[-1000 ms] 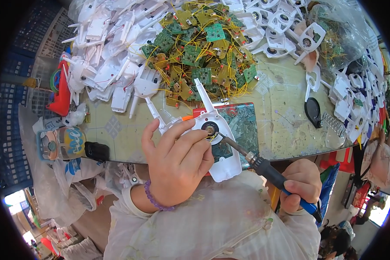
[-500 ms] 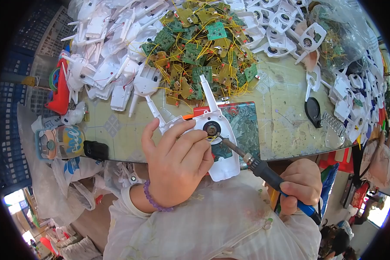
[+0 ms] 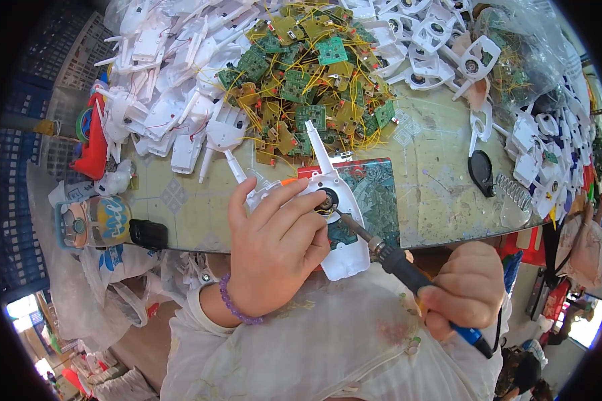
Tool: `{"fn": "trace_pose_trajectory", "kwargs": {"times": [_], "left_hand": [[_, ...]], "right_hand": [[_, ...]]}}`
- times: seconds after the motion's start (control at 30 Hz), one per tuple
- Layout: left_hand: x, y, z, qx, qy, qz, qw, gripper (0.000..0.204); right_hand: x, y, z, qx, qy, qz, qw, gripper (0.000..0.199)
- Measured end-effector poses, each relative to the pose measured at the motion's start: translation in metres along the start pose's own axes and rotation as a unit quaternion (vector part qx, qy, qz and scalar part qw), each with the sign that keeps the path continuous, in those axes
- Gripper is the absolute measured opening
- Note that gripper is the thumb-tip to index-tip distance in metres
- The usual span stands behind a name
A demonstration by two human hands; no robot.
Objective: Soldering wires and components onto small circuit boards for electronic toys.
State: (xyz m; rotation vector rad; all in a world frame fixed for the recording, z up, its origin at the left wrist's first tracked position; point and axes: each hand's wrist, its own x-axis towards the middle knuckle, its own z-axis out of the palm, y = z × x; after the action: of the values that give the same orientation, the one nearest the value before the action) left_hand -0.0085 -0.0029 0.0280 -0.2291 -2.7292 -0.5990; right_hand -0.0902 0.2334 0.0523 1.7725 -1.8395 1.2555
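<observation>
A white plastic housing [image 3: 346, 259] with a long prong lies at the table's front edge, a round black speaker [image 3: 332, 198] set in it. My left hand [image 3: 274, 250] lies over the housing's left side. Its fingers are bent together at the speaker, pinching a thin yellow wire [image 3: 324, 212]; the thumb tip is hidden. My right hand [image 3: 467, 291] is wrapped round the handle of a soldering iron [image 3: 401, 267] with a blue end. The iron points up and left, its tip at the speaker's lower edge beside my left fingertips.
Beyond the housing rises a heap of green circuit boards [image 3: 297, 87] with yellow wires. White housings [image 3: 174, 107] pile up on the left, more speaker housings [image 3: 435, 33] at the far right. A coiled metal iron stand [image 3: 514, 194] and black magnifier-shaped part [image 3: 480, 170] lie right.
My right hand has shifted slightly right and down along the iron's handle, with its grip changed. My left hand has barely moved; the iron's tip stays at the speaker.
</observation>
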Motion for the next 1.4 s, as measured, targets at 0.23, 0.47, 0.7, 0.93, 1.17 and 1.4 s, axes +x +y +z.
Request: {"fn": "trace_pose_trajectory", "kwargs": {"times": [0.23, 0.47, 0.7, 0.93, 1.17, 1.4], "left_hand": [[-0.001, 0.001, 0.001, -0.022, 0.014, -0.021, 0.999, 0.013], [-0.003, 0.0, 0.001, -0.039, 0.022, -0.033, 0.998, 0.014], [-0.002, 0.001, 0.001, -0.025, 0.027, -0.03, 0.999, 0.013], [-0.001, 0.001, -0.001, -0.007, 0.017, -0.021, 1.0, 0.016], [-0.007, -0.008, -0.008, -0.079, 0.075, -0.028, 0.994, 0.027], [-0.018, -0.014, -0.017, -0.092, 0.111, -0.035, 0.989, 0.018]], "right_hand": [[0.004, 0.013, -0.009, 0.054, 0.015, 0.079, 0.995, 0.014], [-0.027, 0.01, 0.0, 0.063, 0.102, 0.1, 0.988, 0.011], [-0.046, -0.002, -0.003, 0.034, 0.175, 0.137, 0.974, 0.026], [-0.091, -0.013, -0.03, -0.127, 0.418, 0.326, 0.838, 0.027], [-0.123, -0.053, -0.102, -0.318, 0.638, 0.335, 0.616, 0.016], [-0.138, 0.012, -0.104, -0.314, 0.471, 0.452, 0.689, 0.019]]}}
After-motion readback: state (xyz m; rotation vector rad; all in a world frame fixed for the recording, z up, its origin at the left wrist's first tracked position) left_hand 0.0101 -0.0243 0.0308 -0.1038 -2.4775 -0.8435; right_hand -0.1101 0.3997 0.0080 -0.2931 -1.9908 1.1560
